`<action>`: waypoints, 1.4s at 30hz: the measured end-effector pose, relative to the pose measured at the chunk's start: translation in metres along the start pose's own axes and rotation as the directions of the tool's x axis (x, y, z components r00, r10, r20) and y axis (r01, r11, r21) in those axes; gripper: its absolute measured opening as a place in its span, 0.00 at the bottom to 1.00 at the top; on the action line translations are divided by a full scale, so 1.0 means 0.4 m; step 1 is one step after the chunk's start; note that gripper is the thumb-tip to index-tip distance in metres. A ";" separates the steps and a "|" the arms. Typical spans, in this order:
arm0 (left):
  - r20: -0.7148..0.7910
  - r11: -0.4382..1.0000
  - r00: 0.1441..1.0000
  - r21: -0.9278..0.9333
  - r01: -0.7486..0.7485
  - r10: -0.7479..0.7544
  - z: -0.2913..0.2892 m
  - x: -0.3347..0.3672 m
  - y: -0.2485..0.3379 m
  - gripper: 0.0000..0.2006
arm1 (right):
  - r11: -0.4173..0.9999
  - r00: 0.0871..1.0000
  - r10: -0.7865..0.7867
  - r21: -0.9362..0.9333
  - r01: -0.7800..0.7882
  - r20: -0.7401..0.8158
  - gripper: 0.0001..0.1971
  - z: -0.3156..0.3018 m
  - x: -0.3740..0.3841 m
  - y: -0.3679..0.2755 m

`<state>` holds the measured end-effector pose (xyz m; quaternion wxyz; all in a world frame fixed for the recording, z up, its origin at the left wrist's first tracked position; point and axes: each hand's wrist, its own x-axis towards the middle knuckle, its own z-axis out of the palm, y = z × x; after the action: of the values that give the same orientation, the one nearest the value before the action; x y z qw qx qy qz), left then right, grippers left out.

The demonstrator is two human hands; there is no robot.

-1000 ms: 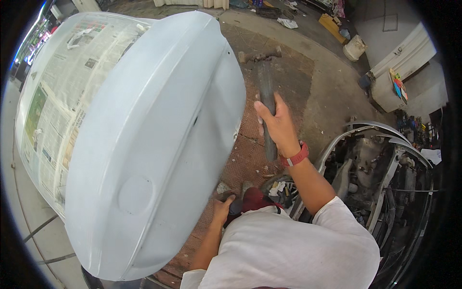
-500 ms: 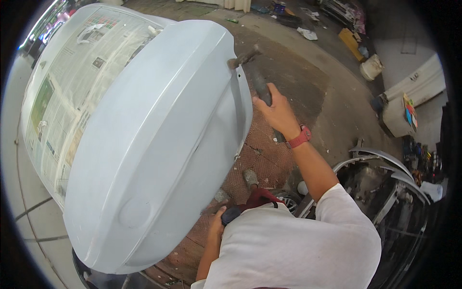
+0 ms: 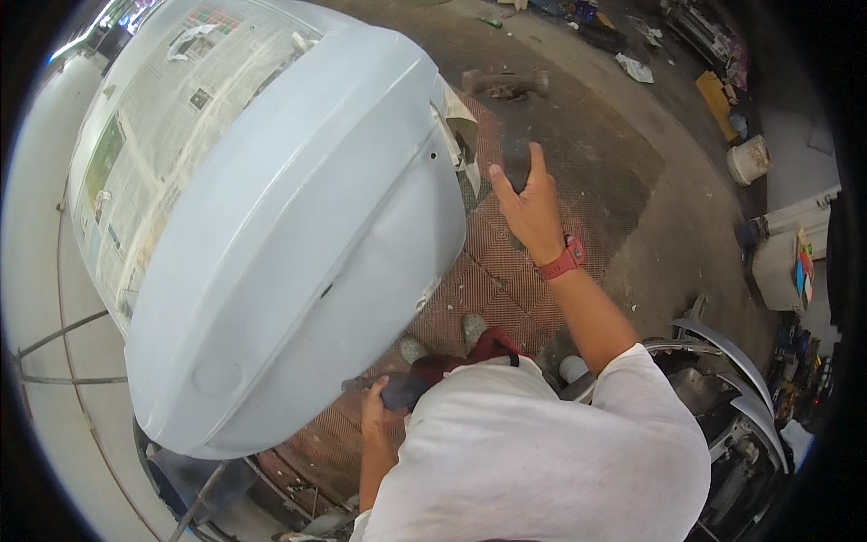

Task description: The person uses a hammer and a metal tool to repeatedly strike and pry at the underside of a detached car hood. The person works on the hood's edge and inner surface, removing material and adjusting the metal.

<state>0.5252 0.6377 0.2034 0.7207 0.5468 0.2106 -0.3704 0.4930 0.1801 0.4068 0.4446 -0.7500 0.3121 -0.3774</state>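
A pale grey car body panel (image 3: 298, 226) fills the left and middle, with a small dark hole near its far right corner. Beyond that corner my right hand (image 3: 533, 217), with a red watch at the wrist, is closed round the dark handle of a hammer. The hammer (image 3: 508, 85) has a brownish crosswise head, smeared by motion and apart from the panel. Low by my waist, my left hand (image 3: 377, 411) grips a dark tool (image 3: 405, 391) with a thick rounded end and a thinner part pointing left; its kind is unclear.
Newspaper masking (image 3: 203, 113) covers the car's glass at left. A torn paper strip (image 3: 459, 126) hangs by the panel's far right edge. Loose car parts (image 3: 731, 361) stand at right. A white bucket (image 3: 750, 161) lies farther off. Patterned red matting (image 3: 506, 289) covers the floor.
The hammer head was at the panel's far right edge and has swung away to the right, uncovering the torn paper. My view has shifted; the left hand still holds its tool.
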 end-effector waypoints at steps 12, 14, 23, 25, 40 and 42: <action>-0.070 0.999 0.997 -0.022 -0.034 0.032 0.000 0.032 -0.033 0.32 | 0.999 0.997 -0.035 -0.031 0.038 0.067 0.20 0.002 0.023 0.068; -0.091 0.999 0.995 0.036 -0.039 0.042 0.056 -0.012 0.000 0.29 | 0.989 0.985 -0.061 -0.124 0.081 0.161 0.20 -0.001 0.021 0.086; -0.085 0.998 0.994 0.011 -0.061 0.062 0.018 0.013 -0.018 0.27 | 0.982 0.982 -0.186 0.043 0.184 0.041 0.20 0.027 -0.058 0.063; -0.050 0.999 0.998 0.026 -0.024 0.025 0.000 0.018 -0.019 0.32 | 0.969 0.964 -0.238 -0.039 0.243 0.118 0.20 0.046 -0.072 0.099; -0.060 1.000 0.998 0.013 -0.022 0.023 0.040 -0.004 0.010 0.38 | 0.987 0.954 0.030 -0.159 0.018 0.299 0.20 0.045 -0.060 0.030; -0.072 0.999 0.997 0.009 -0.042 0.043 0.043 -0.007 0.004 0.38 | 0.992 0.983 -0.126 0.011 0.125 0.135 0.19 0.024 -0.067 0.023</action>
<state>0.5229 0.6225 0.2116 0.7184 0.5668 0.2233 -0.3358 0.4861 0.2020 0.3878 0.4412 -0.7914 0.2327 -0.3533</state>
